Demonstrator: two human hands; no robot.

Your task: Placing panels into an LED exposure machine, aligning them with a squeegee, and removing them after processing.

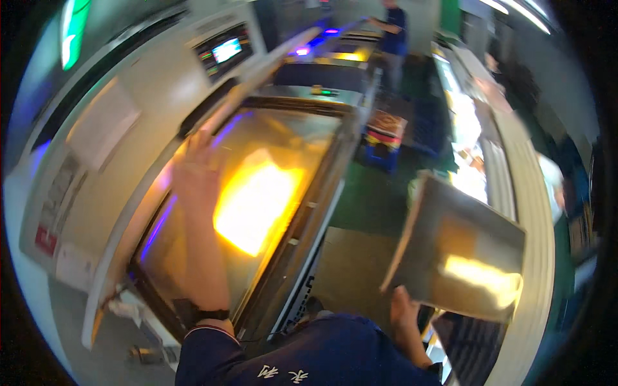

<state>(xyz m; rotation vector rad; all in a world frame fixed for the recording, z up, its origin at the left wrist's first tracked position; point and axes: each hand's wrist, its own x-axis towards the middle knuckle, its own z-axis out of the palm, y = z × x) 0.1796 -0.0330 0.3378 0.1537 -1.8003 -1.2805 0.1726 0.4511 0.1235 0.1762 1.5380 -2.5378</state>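
Note:
My left hand (196, 170) reaches over a dark-framed glass bed (306, 125) on the machine at left. Its fingers are blurred but look stretched out and apart, close to the pale curved bar (125, 225) along the bed's left side; whether they touch it I cannot tell. A bright yellow reflection lies on the glass. My right hand (404, 312) is closed on the lower left corner of a flat, shiny brownish-grey panel (444, 222), held tilted beside me at the right. The fingers behind the panel are hidden.
A control screen (226, 50) sits on the machine's upright cover. At right runs a long cream-coloured rail (544, 257) beside a brightly lit bench. A blue stool or crate (381, 154) with a stack on it stands in the aisle. Farther off, another person (394, 32) stands by the machine.

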